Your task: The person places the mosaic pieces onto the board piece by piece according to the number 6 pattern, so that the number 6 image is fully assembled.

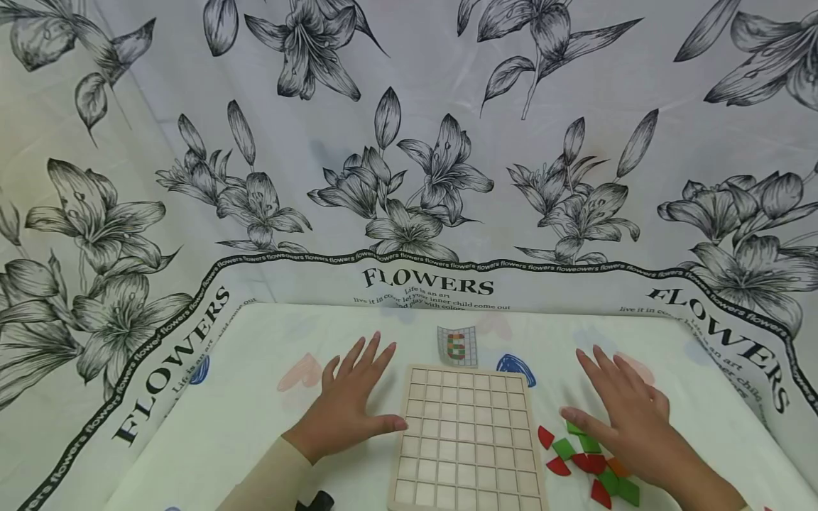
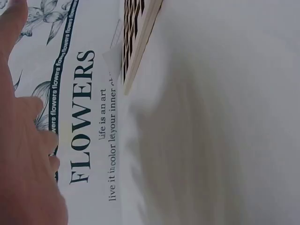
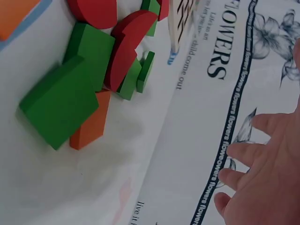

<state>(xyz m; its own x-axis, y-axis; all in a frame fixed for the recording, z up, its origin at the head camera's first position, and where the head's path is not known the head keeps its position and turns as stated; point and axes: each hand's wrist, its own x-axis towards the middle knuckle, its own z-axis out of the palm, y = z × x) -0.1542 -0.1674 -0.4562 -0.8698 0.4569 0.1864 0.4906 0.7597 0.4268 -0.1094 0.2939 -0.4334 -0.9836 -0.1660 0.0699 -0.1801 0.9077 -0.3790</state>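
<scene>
A pale wooden board (image 1: 456, 441) divided into a grid of square cells lies in front of the person. To its left, the left hand (image 1: 354, 401) is spread with straight fingers and holds nothing; its thumb tip comes up to the board's left edge, and I cannot tell whether they touch. On the other side, the right hand (image 1: 629, 419), fingers also extended, hovers by a loose pile of green squares (image 1: 564, 448), red quarter-round pieces (image 1: 559, 466) and orange pieces (image 3: 91, 124). It partly hides the pile in the head view.
Behind the board lies a small printed card (image 1: 456, 345) with a coloured pattern on a grid. A black object (image 1: 317, 502) shows at the bottom edge, left of the board. White flower-printed cloth (image 1: 434, 284) hangs behind the table and round its sides.
</scene>
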